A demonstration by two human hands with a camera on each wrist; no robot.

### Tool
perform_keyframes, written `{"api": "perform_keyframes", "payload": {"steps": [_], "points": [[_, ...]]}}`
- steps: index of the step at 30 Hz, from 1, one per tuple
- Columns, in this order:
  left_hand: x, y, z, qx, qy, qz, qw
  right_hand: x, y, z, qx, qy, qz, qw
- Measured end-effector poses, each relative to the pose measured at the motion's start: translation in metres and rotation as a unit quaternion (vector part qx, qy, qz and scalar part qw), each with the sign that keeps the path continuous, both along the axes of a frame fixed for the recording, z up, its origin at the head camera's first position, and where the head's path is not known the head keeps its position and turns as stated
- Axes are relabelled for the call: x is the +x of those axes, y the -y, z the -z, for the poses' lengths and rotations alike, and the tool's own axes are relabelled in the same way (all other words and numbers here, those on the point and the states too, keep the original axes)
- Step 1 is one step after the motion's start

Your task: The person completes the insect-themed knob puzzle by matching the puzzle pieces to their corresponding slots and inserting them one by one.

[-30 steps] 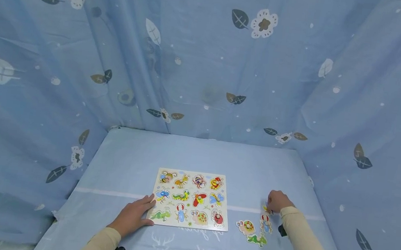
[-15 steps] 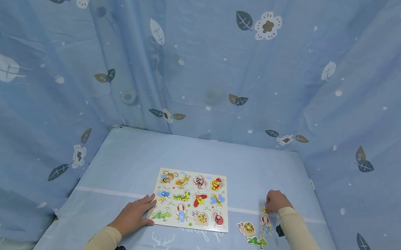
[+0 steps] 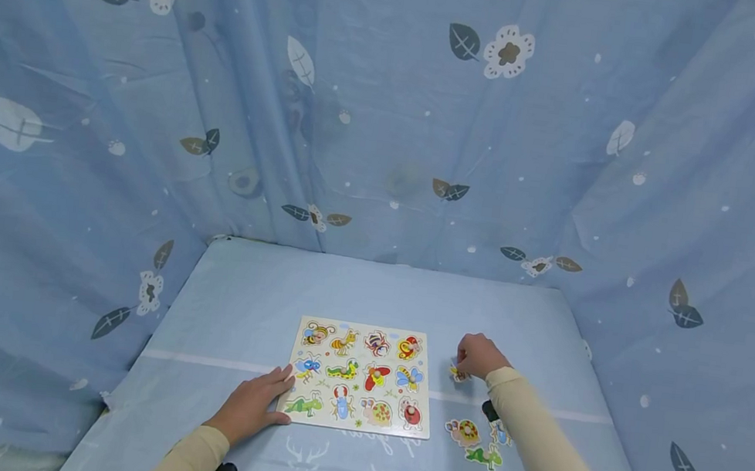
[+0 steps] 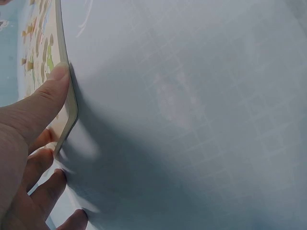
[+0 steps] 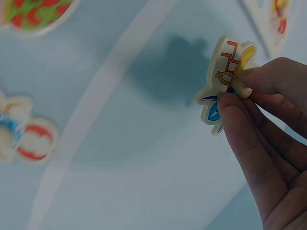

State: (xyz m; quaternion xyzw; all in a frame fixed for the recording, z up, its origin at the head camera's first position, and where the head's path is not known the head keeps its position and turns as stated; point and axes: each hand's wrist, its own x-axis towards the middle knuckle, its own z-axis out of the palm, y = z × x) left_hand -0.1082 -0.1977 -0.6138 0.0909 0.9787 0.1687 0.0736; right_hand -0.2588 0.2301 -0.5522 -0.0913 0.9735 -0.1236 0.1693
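Note:
My right hand [image 3: 481, 355] pinches a small insect puzzle piece [image 5: 223, 72], blue-headed with a yellow wing, by its wooden knob [image 5: 242, 88] between thumb and fingertips. In the right wrist view the piece is tilted and its shadow falls on the tabletop, so it is held above the cloth. To its left lies the wooden bug puzzle board [image 3: 361, 328], printed with rows of insects. My left hand [image 3: 252, 405] rests at the board's lower left corner. In the left wrist view its thumb [image 4: 50, 91] lies on the board's edge, fingers spread by the corner.
Right of the board lie loose pieces: a snail [image 3: 464, 432], a green grasshopper [image 3: 484, 456] and a red-jawed blue beetle [image 3: 502, 434], partly covered by the right sleeve. A pale blue cloth [image 3: 371, 289] covers the table, with patterned curtains [image 3: 405, 114] on the sides and back.
My right hand has picked up the insect piece from beside the beetle piece and moved left with it, toward the board. The left hand stays at the board's corner.

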Motion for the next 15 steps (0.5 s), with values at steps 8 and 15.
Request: {"api": "perform_keyframes", "payload": {"steps": [8,15], "points": [[0.001,0.0,0.0,-0.003,0.005,-0.011,0.9999,-0.003,0.064,-0.003,-0.012,-0.02,-0.06,0.998],[0.001,-0.001,0.001,-0.004,0.005,-0.012,0.9999,-0.003,0.118,-0.002,-0.046,-0.045,-0.141,0.988]]}}
